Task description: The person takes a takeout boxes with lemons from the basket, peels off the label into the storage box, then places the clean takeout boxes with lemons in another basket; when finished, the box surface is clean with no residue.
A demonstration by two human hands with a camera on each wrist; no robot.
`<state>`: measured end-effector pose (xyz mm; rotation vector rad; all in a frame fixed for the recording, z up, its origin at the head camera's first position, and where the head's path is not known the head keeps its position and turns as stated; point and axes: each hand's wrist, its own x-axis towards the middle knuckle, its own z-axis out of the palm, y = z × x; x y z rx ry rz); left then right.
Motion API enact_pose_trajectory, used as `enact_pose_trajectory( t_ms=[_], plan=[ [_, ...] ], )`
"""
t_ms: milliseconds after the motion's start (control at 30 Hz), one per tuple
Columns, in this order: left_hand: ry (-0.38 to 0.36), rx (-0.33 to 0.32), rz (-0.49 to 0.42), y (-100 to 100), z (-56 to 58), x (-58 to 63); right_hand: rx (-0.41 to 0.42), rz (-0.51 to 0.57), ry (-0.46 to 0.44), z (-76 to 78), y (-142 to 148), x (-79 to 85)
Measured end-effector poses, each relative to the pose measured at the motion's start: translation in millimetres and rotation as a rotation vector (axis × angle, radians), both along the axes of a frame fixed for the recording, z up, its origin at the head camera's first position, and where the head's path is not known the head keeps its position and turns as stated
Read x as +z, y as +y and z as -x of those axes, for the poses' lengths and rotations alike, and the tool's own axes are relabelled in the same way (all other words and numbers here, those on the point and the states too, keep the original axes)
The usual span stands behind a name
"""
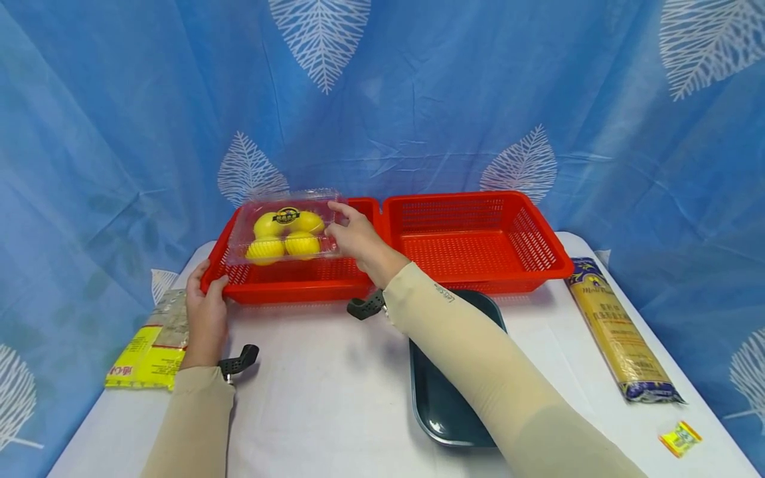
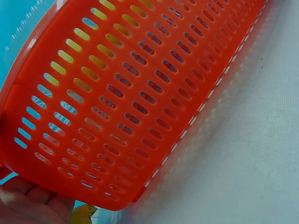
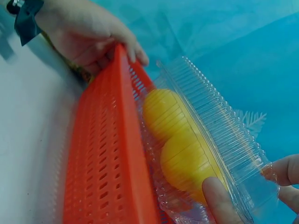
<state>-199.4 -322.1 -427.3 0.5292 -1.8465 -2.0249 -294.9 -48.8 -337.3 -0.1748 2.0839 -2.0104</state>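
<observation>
A clear plastic box of yellow lemons (image 1: 283, 229) is held tilted over the left red basket (image 1: 293, 289). My right hand (image 1: 343, 229) grips the box's right end. In the right wrist view its thumb (image 3: 219, 200) presses the box (image 3: 201, 140) from below and other fingers pinch the far edge. My left hand (image 1: 206, 285) grips the basket's front left corner, its fingers curled over the rim (image 3: 124, 51). The left wrist view shows the basket's slotted wall (image 2: 140, 93) with my palm (image 2: 32, 200) under its corner.
A second red basket (image 1: 478, 239) stands beside the first on the right. A dark tray (image 1: 445, 398) lies under my right forearm. There is a long noodle packet (image 1: 621, 332) at the right, a small yellow sachet (image 1: 680, 438) near it, and a yellow packet (image 1: 152, 345) at the left. A blue curtain hangs behind.
</observation>
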Motion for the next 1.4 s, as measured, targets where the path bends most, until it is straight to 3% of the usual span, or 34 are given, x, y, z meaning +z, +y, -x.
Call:
enact_pose_trajectory(
  t_ms=[333,767,1400],
  plan=[
    [0.006,0.001,0.003,0.0,-0.5,-0.2,0.038,0.034,-0.022,-9.2,13.0,18.1],
    [0.008,-0.003,-0.007,2.1,-0.7,0.4,0.089,0.065,-0.07,-29.1,32.9,28.9],
    [0.02,0.001,-0.004,3.2,-4.8,-0.2,0.138,-0.142,-0.007,-68.7,64.7,35.8]
  ],
)
